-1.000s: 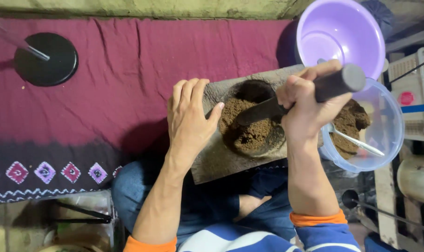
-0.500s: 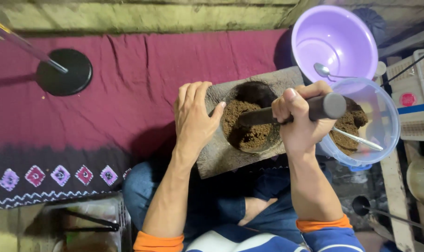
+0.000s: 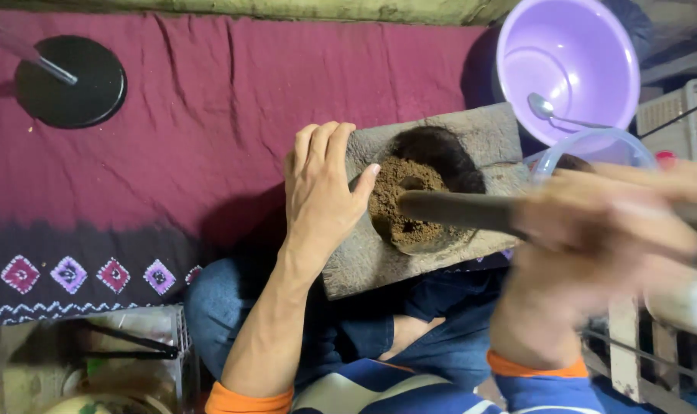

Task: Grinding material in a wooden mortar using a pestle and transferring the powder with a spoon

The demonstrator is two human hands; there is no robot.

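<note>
head | left hand (image 3: 322, 192) flat on stone mortar (image 3: 433, 199) | right hand (image 3: 601, 230) blurred, gripping dark pestle (image 3: 456, 211)

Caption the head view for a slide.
Left hand steadies a stone mortar of brown powder while the blurred right hand holds a dark pestle over it.

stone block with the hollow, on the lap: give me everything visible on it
The stone block is a rough grey slab, roughly rectangular, lying tilted across the person's jeans-clad lap. A round hollow in its middle holds coarse brown powder. The left hand lies flat on its left edge, thumb at the hollow's rim. A dark rod, held by the blurred right hand, reaches over the hollow from the right. Whether its tip touches the powder is unclear.
</note>
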